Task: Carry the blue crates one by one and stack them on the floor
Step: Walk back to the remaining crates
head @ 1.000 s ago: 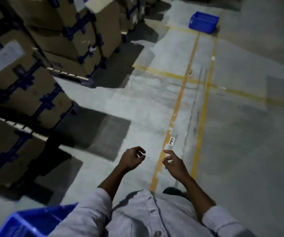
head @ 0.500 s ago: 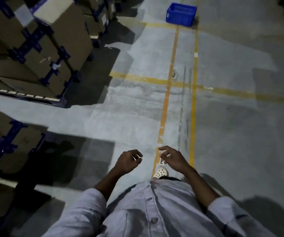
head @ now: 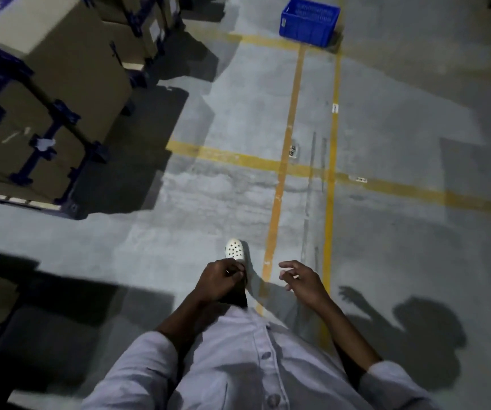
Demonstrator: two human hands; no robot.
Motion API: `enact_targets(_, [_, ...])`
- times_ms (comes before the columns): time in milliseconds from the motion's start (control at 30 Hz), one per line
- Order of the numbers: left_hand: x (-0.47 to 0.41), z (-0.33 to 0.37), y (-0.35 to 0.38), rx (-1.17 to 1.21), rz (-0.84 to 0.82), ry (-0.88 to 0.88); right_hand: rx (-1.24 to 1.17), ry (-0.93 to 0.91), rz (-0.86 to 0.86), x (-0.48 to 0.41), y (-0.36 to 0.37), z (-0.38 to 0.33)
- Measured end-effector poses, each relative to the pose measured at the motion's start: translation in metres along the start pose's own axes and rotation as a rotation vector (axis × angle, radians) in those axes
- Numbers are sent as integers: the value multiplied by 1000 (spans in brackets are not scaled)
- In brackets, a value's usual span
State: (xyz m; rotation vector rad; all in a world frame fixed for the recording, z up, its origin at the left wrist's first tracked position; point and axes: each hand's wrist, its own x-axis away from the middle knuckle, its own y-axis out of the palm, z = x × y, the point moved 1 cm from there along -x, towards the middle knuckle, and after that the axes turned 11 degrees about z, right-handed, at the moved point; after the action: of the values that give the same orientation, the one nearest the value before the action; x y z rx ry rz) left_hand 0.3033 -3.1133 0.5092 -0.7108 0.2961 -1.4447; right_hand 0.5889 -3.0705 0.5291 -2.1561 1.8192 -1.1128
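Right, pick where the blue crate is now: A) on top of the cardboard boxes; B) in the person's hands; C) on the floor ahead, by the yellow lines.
C: the blue crate stands on the floor by the yellow lines, and the left hand and right hand hold nothing.

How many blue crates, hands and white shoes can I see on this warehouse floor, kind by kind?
blue crate: 1
hands: 2, the left hand and the right hand, both holding nothing
white shoe: 1
Total: 4
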Motion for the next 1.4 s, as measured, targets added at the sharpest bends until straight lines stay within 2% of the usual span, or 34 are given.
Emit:
enact_targets(100, [-102, 6, -17, 57, -4, -15, 12, -17, 23, -91, -6, -22])
enact_targets(300, [-303, 57, -66, 40, -67, -3, -63, 9, 115, -205, -52, -149])
enact_targets(533, [-465, 112, -68, 104, -110, -44, -153, 84, 167, -352, -95, -200])
enact_targets(733, [-641, 136, -51, 141, -79, -85, -98, 11, 120, -539, -155, -258])
enact_targets(833, [-730, 177, -53, 169, -43, -104, -61, 9, 134, -640, -209, -292])
enact_targets(933, [-811, 226, -58, 186, 19, -100, -50, -8, 245, -728, -259, -334])
enact_targets(1000, [-859, 253, -64, 203, 65, -124, -59, 1, 232, -777, -279, -363])
enact_targets(1133, [-961, 282, -68, 225, 67, -152, -101, 13, 163, -869, -306, -409])
enact_targets(1400, [-1216, 298, -92, 247, 34, -160, -180, 75, 202, -1076, -333, -483])
